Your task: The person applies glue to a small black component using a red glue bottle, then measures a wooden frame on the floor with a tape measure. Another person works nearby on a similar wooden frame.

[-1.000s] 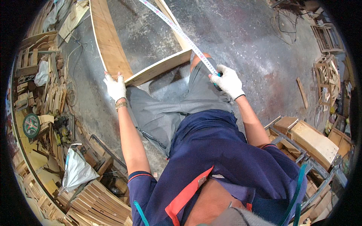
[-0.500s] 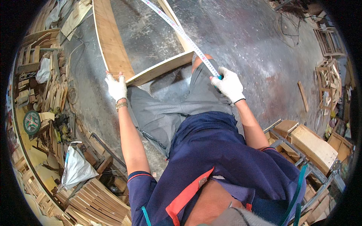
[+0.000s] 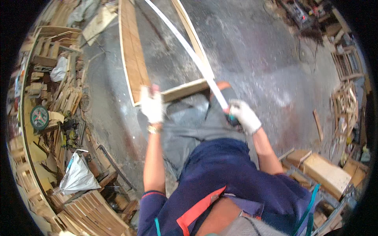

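In a white glove, my right hand [image 3: 245, 117] is closed round a dark tape measure [image 3: 232, 117] with a teal part, beside my knee. Its long white blade [image 3: 193, 55] runs out to the far upper edge, crossing the near board of a wooden frame [image 3: 136, 51]. Three boards of this frame show: two long sides and a short near end by my legs; the far part is out of view. My left hand [image 3: 152, 106], also gloved, is over the frame's near left corner. Motion blurs its fingers, so whether it grips the board cannot be made out.
Wood offcuts [image 3: 63, 94] and a white sack [image 3: 78, 175] lie along the left. Slatted wood pieces [image 3: 92, 210] are at lower left. Wooden boxes [image 3: 327, 175] stand at lower right by a metal frame. A loose wood strip [image 3: 318, 125] lies on the concrete floor [image 3: 271, 70].
My left hand has shifted right along the near corner and its fingers are blurred. The view has moved, so the frame appears lower and further right. The tape stays extended in my right hand.
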`<act>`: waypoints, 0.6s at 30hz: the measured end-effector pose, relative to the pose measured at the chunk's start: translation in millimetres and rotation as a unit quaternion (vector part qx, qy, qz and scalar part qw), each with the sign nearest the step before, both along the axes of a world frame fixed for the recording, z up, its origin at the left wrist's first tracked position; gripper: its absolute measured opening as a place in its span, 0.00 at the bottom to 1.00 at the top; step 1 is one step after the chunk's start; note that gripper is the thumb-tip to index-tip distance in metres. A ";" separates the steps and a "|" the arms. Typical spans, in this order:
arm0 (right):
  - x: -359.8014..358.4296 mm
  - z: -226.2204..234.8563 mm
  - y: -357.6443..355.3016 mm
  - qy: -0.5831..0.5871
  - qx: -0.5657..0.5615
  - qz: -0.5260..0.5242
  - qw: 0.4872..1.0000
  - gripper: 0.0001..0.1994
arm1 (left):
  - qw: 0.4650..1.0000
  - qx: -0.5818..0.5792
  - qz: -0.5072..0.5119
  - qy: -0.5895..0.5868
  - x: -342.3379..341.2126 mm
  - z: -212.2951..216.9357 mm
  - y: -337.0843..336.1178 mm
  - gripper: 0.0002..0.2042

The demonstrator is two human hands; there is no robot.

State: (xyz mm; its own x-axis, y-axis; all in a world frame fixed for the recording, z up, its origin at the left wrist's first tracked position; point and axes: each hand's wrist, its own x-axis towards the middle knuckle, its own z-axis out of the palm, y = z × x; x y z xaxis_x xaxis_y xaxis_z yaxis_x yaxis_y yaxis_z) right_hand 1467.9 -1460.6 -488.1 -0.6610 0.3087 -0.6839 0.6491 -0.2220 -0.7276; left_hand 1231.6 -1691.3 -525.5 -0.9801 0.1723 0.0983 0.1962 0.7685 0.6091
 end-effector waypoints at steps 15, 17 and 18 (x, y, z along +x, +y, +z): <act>-60.2 -3.9 -117.3 0.159 0.166 0.339 0.912 0.27 | 0.813 0.449 0.020 -0.371 100.1 -18.3 -90.0 0.10; -77.4 -8.3 -103.1 0.197 0.224 0.252 0.921 0.26 | 0.825 0.426 0.027 -0.370 88.9 -17.4 -119.7 0.09; -92.1 -12.6 -91.7 0.240 0.267 0.204 0.911 0.26 | 0.829 0.422 0.031 -0.365 83.9 -20.4 -132.0 0.09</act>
State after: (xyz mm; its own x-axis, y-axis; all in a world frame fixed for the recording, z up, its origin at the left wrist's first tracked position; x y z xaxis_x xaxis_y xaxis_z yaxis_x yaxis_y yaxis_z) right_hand 1375.8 -1552.3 -500.7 -0.9784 0.1747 -0.1103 0.1773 0.4358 -0.8824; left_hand 1315.6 -1823.3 -545.9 -0.8356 0.2921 -0.4653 -0.4860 0.0019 0.8740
